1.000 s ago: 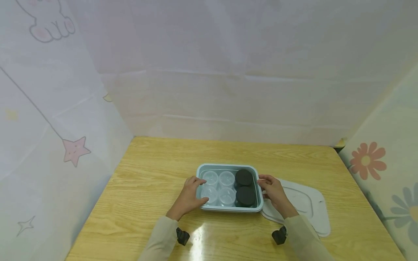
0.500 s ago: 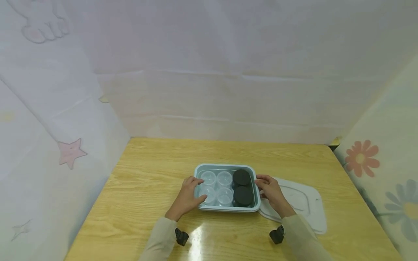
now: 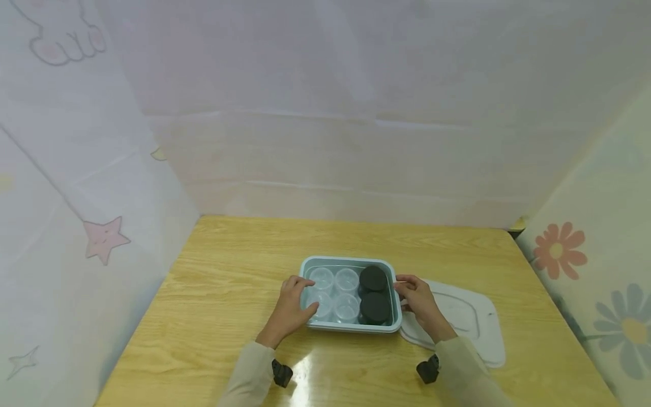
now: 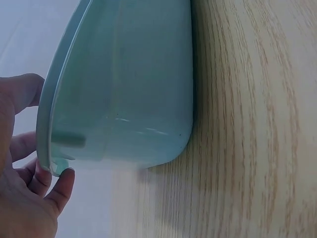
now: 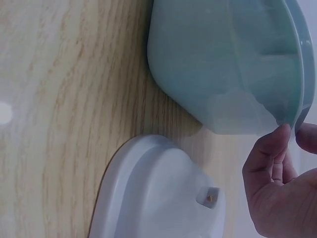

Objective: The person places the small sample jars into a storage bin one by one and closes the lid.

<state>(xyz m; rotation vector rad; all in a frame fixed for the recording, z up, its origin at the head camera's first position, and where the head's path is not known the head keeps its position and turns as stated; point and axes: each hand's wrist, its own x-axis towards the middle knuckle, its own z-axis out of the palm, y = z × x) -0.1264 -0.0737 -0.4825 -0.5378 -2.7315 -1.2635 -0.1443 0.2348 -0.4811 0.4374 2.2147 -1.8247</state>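
Note:
A pale blue-green plastic tub (image 3: 351, 327) stands on the table, its side wall (image 4: 124, 89) filling much of the left wrist view. Inside it are several clear round containers (image 3: 347, 280) on the left and two black-topped round jars (image 3: 373, 278) on the right. My left hand (image 3: 287, 308) grips the tub's left end, thumb and fingers about the rim. At the other end my right hand (image 3: 421, 305) pinches the rim between thumb and fingers, as the right wrist view shows. The palm side of the left hand is partly out of frame.
A white lid (image 3: 475, 322) with a raised panel lies on the table to the right, partly under the right forearm. The wooden table (image 3: 229, 271) is bordered by printed cloth walls at the back and both sides. Dark wrist cameras hang below both sleeves.
The whole head view has shifted slightly, so the table and tub appear a little further left. Both hands keep their places on the tub's rim.

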